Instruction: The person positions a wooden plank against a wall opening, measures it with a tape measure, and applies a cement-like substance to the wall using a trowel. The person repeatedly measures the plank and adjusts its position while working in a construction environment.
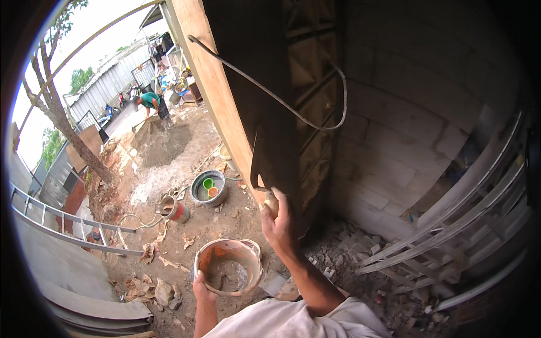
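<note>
My left hand [203,293] grips the near-left rim of a mortar-smeared orange bucket [260,265], with fingers closed over its edge. Grey wet material and a little liquid lie in the bottom of the bucket. Higher up and to the right, my right hand [278,221] is wrapped round the pale handle of a trowel [271,204]. Its thin pointed blade rises beside a wooden door frame [217,81], close to the dark surface on the frame's right. Whether the blade touches that surface, I cannot tell.
A bent metal rod [265,90] juts across the frame. Beyond stand a black tub [198,198] with green and orange scoops and another bucket [179,213]. Ladders [93,230] lean left and right. Rubble [338,256] covers the ground. A co-worker [151,103] bends over a sand-like heap [163,145].
</note>
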A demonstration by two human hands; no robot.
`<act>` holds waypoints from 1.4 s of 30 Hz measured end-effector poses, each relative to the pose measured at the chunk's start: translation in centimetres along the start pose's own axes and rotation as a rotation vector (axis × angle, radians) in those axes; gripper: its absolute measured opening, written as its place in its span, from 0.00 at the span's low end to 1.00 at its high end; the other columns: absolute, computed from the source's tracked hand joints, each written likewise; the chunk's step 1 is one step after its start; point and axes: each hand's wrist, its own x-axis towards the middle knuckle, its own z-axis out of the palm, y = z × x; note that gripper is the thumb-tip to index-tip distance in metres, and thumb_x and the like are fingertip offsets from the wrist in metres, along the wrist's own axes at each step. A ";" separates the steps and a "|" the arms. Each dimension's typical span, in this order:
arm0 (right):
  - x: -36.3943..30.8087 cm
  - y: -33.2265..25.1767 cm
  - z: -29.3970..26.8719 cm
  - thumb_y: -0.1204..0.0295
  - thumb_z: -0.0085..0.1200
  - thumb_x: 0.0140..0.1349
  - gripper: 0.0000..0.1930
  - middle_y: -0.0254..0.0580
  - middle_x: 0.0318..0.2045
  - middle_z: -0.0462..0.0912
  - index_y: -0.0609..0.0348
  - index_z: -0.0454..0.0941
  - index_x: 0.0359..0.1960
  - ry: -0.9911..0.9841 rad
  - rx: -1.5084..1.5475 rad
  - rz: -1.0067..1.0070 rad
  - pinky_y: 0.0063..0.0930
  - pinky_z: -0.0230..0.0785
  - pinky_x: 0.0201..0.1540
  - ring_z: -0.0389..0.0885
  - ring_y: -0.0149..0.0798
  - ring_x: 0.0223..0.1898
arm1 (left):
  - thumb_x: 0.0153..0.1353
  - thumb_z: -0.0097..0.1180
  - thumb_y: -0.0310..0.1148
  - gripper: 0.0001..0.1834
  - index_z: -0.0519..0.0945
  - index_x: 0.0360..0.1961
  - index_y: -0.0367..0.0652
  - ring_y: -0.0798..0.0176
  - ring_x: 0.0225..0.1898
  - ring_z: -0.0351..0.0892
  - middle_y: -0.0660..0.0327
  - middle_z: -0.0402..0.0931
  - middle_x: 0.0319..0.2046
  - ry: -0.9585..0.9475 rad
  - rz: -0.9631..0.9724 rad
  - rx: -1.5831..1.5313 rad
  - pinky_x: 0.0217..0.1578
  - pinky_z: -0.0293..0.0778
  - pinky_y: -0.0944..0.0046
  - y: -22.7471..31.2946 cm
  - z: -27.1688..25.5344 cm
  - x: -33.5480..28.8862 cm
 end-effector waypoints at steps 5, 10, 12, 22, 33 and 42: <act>-1.1 -2.4 1.4 0.73 0.64 0.63 0.24 0.58 0.42 0.79 0.71 0.71 0.58 0.006 -0.117 -0.116 0.42 0.76 0.44 0.82 0.55 0.42 | 0.77 0.37 0.32 0.22 0.67 0.68 0.40 0.47 0.64 0.72 0.50 0.71 0.65 0.139 0.038 -0.053 0.66 0.68 0.44 -0.6 -6.3 -0.7; -1.5 -3.6 0.8 0.74 0.63 0.64 0.22 0.56 0.40 0.78 0.69 0.71 0.56 0.010 -0.021 -0.070 0.42 0.76 0.43 0.82 0.54 0.40 | 0.76 0.40 0.35 0.22 0.70 0.66 0.38 0.46 0.63 0.73 0.50 0.73 0.63 0.182 0.109 0.018 0.65 0.68 0.43 -0.7 -9.0 -1.9; 0.1 -3.1 1.4 0.74 0.63 0.64 0.22 0.56 0.40 0.78 0.69 0.71 0.56 0.061 0.000 -0.094 0.42 0.76 0.43 0.81 0.55 0.40 | 0.76 0.41 0.35 0.22 0.69 0.67 0.38 0.46 0.63 0.73 0.50 0.73 0.63 0.178 0.109 0.013 0.66 0.68 0.44 -0.6 -9.7 -1.9; -1.1 -6.2 0.3 0.73 0.65 0.62 0.26 0.58 0.42 0.79 0.70 0.70 0.59 -0.126 0.000 -0.132 0.43 0.76 0.46 0.83 0.57 0.43 | 0.75 0.43 0.33 0.23 0.67 0.69 0.38 0.49 0.64 0.72 0.52 0.72 0.64 0.085 0.142 0.075 0.67 0.67 0.47 0.8 -4.1 -2.2; -3.0 1.2 -0.6 0.72 0.56 0.63 0.09 0.54 0.38 0.82 0.62 0.78 0.42 -1.363 -0.631 -0.308 0.47 0.80 0.42 0.86 0.58 0.40 | 0.73 0.54 0.31 0.24 0.71 0.68 0.37 0.63 0.58 0.78 0.58 0.77 0.59 -0.082 0.141 0.248 0.60 0.74 0.59 3.3 12.3 -4.5; -4.2 4.7 1.7 0.66 0.52 0.68 0.12 0.59 0.31 0.83 0.64 0.77 0.42 -1.622 -0.546 -0.146 0.46 0.80 0.37 0.87 0.54 0.33 | 0.73 0.54 0.31 0.27 0.69 0.72 0.40 0.65 0.60 0.75 0.60 0.75 0.62 -0.234 0.030 0.266 0.62 0.71 0.62 2.7 15.6 -3.6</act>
